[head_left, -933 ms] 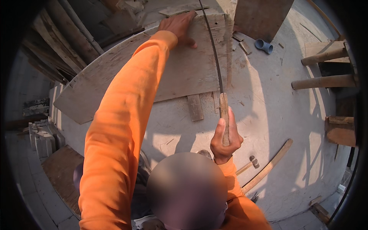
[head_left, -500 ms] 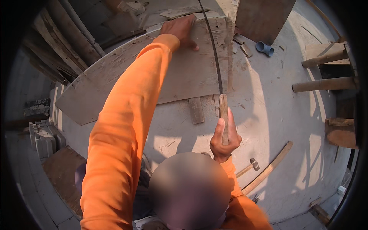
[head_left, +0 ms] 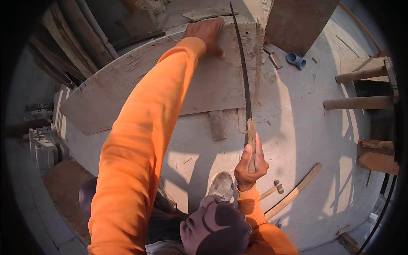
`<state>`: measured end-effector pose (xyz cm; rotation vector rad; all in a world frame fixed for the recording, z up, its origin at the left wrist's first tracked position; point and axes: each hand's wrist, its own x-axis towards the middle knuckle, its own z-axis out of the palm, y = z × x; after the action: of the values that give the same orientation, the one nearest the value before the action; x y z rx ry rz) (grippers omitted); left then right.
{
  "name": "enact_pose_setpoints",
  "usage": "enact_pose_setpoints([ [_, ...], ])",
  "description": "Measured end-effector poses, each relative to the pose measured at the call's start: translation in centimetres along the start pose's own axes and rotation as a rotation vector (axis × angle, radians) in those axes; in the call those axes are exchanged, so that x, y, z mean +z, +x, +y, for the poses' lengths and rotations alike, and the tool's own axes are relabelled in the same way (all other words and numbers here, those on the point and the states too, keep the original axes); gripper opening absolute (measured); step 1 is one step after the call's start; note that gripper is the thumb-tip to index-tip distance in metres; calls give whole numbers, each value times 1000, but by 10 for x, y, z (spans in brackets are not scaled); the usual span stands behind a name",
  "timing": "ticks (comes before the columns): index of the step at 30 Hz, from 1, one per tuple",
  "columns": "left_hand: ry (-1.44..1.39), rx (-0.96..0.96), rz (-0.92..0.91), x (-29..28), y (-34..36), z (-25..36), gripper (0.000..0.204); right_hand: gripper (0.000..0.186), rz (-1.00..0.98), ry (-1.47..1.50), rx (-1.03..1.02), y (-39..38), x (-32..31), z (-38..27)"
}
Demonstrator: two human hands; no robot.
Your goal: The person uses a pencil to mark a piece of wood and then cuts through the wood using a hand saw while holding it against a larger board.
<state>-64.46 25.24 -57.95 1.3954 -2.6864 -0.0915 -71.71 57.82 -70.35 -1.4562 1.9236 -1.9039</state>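
My left hand point(head_left: 205, 36) grips the far edge of a pale, splintered plywood board point(head_left: 157, 91), thumb spread on its face. My right hand point(head_left: 250, 161) is closed round the wooden handle of a long handsaw point(head_left: 243, 68), whose dark blade lies lengthwise across the board near its right end. A short wood piece point(head_left: 217, 127) sticks out beneath the board's near edge. My shoe point(head_left: 221, 185) is on the floor below. A hammer point(head_left: 277, 187) and a long curved wooden strip point(head_left: 297, 189) lie to the right of my right hand.
Leaning planks point(head_left: 74, 42) crowd the upper left, above stacked pale blocks point(head_left: 44, 146). A dark panel point(head_left: 293, 23) stands at the top right, near a blue pipe fitting point(head_left: 295, 59) and wood scraps point(head_left: 274, 59). Round wooden poles point(head_left: 357, 103) jut in from the right.
My right hand and the saw have moved back toward my body, so the blade's tip now shows. My left hand stays on the board, which sits slightly lower in view.
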Motion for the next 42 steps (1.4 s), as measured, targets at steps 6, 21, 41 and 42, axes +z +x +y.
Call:
enact_pose_setpoints([
  [6,-15,42,47,3,2,12,74,41,22,19,-39,112,53,-2],
  [21,22,-73,-30,2,5,33,75,38,23,13,-52,128,55,-5],
  [41,55,-121,-33,6,16,14,81,40,-13,-11,-20,25,5,1],
  [42,58,-135,-38,8,14,10,81,41,-37,-38,-4,-11,-14,1],
])
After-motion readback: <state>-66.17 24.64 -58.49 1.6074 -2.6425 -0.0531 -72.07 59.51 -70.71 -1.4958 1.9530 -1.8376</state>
